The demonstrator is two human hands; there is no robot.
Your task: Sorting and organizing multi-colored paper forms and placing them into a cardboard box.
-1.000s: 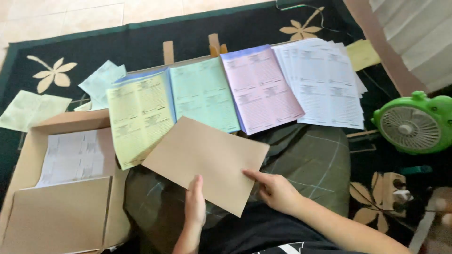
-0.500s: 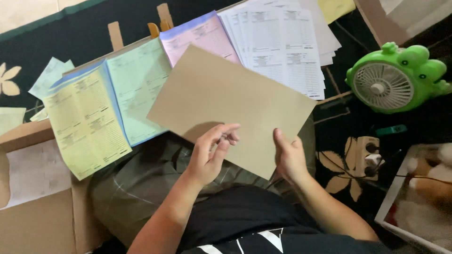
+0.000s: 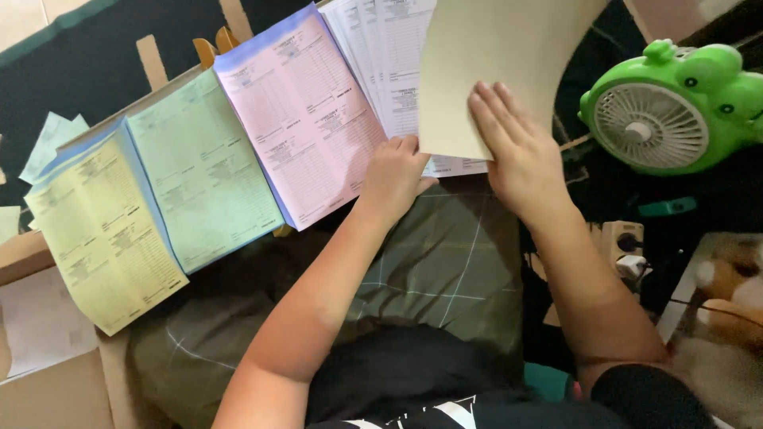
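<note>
Head view, seated person, papers fanned across the dark floor mat [image 3: 79, 71] ahead of the lap.

Change since 1 s ago: the tan cardboard sheet [image 3: 493, 71] lay low over the lap, left hand under its near edge, right hand at its right corner. Half a second ago it was lifted between both hands. It now sits further forward and to the right, over the white form stack [image 3: 381, 63], standing more upright in frame with its near edge curving down.

Right hand [image 3: 517, 143]: laid flat on the sheet's lower part, fingers [image 3: 489, 111] together and extended, palm pressing down. Not wrapped around anything.

Left hand [image 3: 393, 171]: curled closed at the sheet's lower left corner, knuckles up; it appears to pinch the sheet's edge or the white forms beneath, cannot tell which.

Around the hands: just left of the left hand, pink form sheet [image 3: 298, 111]; further left, green form sheet [image 3: 203, 167], then yellow form sheet [image 3: 99, 230], each overlapping the next. Right of the right hand and apart from it, a green frog-shaped fan [image 3: 675, 107]. Near the right forearm, a power strip [image 3: 624, 242]. Under both forearms, a plaid cloth [image 3: 445, 262] over the lap.

Judgement: the sheet has gone from held in the air to set down on the white stack; the flat palm suggests it is being seated against the pile.
</note>
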